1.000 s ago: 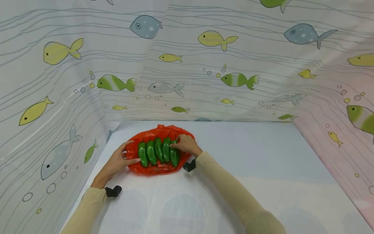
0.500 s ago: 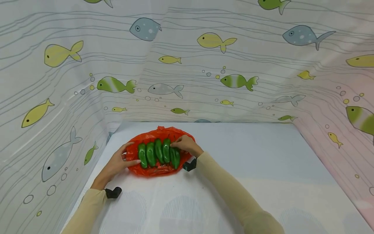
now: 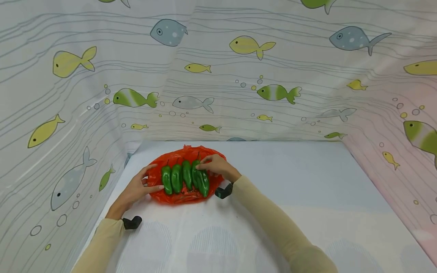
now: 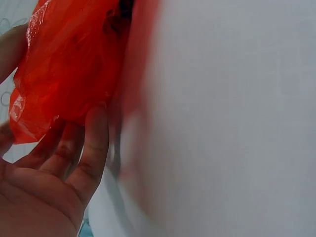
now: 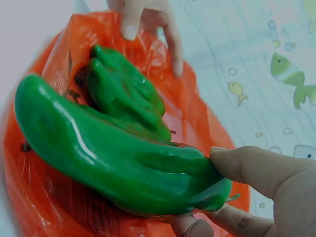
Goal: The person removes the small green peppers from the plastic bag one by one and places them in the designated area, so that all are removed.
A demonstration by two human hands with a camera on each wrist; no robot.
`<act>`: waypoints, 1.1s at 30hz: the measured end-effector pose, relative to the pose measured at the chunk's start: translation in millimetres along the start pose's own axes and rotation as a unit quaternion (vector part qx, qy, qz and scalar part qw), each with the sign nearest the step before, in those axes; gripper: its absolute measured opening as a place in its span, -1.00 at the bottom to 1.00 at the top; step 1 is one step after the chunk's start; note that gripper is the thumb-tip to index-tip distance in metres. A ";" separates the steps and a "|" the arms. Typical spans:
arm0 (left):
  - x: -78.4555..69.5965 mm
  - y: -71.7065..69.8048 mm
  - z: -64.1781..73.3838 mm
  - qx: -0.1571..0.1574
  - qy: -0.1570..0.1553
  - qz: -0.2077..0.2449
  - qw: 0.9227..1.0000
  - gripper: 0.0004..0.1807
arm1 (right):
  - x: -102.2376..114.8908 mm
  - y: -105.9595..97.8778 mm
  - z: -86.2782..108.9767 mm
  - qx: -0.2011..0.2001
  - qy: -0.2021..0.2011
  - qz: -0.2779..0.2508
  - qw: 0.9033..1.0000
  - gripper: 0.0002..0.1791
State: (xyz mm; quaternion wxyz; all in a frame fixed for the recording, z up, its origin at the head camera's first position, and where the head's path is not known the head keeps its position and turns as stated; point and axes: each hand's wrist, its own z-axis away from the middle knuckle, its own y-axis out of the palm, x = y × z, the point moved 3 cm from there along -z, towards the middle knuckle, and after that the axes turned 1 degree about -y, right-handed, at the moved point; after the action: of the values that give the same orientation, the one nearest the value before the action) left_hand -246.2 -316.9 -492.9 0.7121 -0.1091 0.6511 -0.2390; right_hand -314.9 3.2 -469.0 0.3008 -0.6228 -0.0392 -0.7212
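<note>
Several glossy green peppers lie side by side on a crumpled red plastic bag [image 3: 184, 197] at the left of the table. My right hand [image 3: 218, 167] pinches the stem end of the rightmost pepper [image 5: 123, 158] between thumb and fingers. That pepper slants over its neighbour in the head view. In the right wrist view it spans the front of the bag, with other peppers [image 5: 123, 89] behind. My left hand [image 3: 138, 187] rests at the bag's left end with fingers spread, thumb close by the leftmost pepper [image 3: 166, 180]. The left wrist view shows its extended fingers [image 4: 96, 143] touching the bag.
A white patterned cloth covers the table [image 3: 290, 182]. Walls of fish-printed fabric [image 3: 232, 106] rise at the back and both sides. A black wrist device [image 3: 223, 190] sits on the right wrist, another [image 3: 132, 222] on the left.
My right hand has shifted the rightmost pepper to the left, so that it now overlaps the pepper beside it. The left hand stays at the bag's left end.
</note>
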 end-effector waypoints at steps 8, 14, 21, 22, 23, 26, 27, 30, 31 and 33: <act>3.2 0.5 0.4 0.006 0.000 0.004 1.000 0.07 | 11.4 -5.5 9.7 0.011 -0.015 0.009 1.000 -0.57; 3.3 0.1 2.2 0.007 0.011 0.006 1.000 0.05 | 17.6 -15.5 19.2 0.004 -0.015 0.029 0.999 -0.59; 2.3 0.5 3.3 0.009 0.009 0.003 1.000 0.06 | 12.8 -25.7 28.8 -0.018 -0.009 0.044 0.999 -0.58; 2.2 0.7 3.5 0.009 0.009 0.003 1.000 0.06 | 11.5 -27.4 29.9 -0.019 -0.009 0.044 0.999 -0.58; 2.0 0.7 3.8 0.010 0.009 0.002 1.000 0.06 | 10.1 -29.0 31.3 -0.020 -0.008 0.045 0.999 -0.59; 2.0 0.6 3.9 0.013 0.011 0.007 1.000 0.05 | 9.0 -35.6 37.4 -0.025 -0.010 0.040 0.999 -0.59; 2.0 0.5 3.8 0.014 0.011 0.009 1.000 0.05 | 8.9 -37.9 39.2 -0.027 -0.012 0.037 0.999 -0.58; 2.9 0.3 2.6 0.013 0.011 0.013 1.000 0.04 | 9.7 -45.1 44.8 -0.035 -0.020 0.038 0.998 -0.57; 3.2 0.5 2.3 0.014 0.012 0.011 1.000 0.04 | 9.8 -47.5 46.3 -0.039 -0.021 0.042 0.998 -0.56; 3.5 0.7 1.7 0.015 0.011 0.010 1.000 0.04 | 9.1 -51.9 49.1 -0.047 -0.023 0.050 0.997 -0.56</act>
State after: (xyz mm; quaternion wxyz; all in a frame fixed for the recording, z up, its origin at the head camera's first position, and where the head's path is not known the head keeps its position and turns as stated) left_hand -244.2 -318.3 -496.0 0.7085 -0.0890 0.6566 -0.2427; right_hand -297.4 63.2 -433.3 0.3062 -0.6539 0.0188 -0.6916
